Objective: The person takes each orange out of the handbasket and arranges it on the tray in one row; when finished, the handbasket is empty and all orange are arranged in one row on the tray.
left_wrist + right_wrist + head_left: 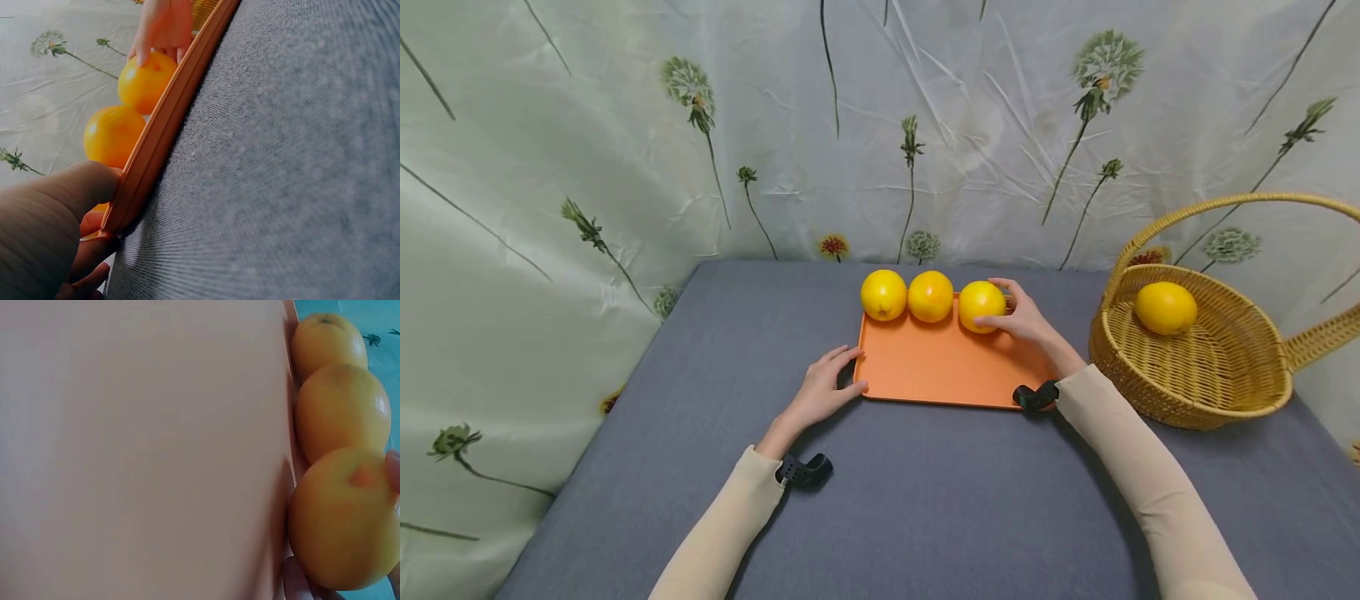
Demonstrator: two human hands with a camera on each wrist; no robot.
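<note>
Three oranges stand in a row along the far edge of an orange tray [951, 367]: a left orange [883, 295], a middle orange [930, 297] and a right orange [977, 300]. My right hand [1026, 321] grips the right orange, thumb on its near side and fingers behind it. In the right wrist view, this gripped orange [344, 525] sits against the middle one. My left hand [822, 392] holds the tray at its near left corner, and in the left wrist view the thumb [100, 178] lies on the rim with the fingers around the corner.
A woven basket [1120, 354] with a tall handle stands on the right, with another orange [1165, 307] inside it. Grey cloth [917, 492] covers the table. Behind it hangs a pale curtain [820, 142] printed with dandelions.
</note>
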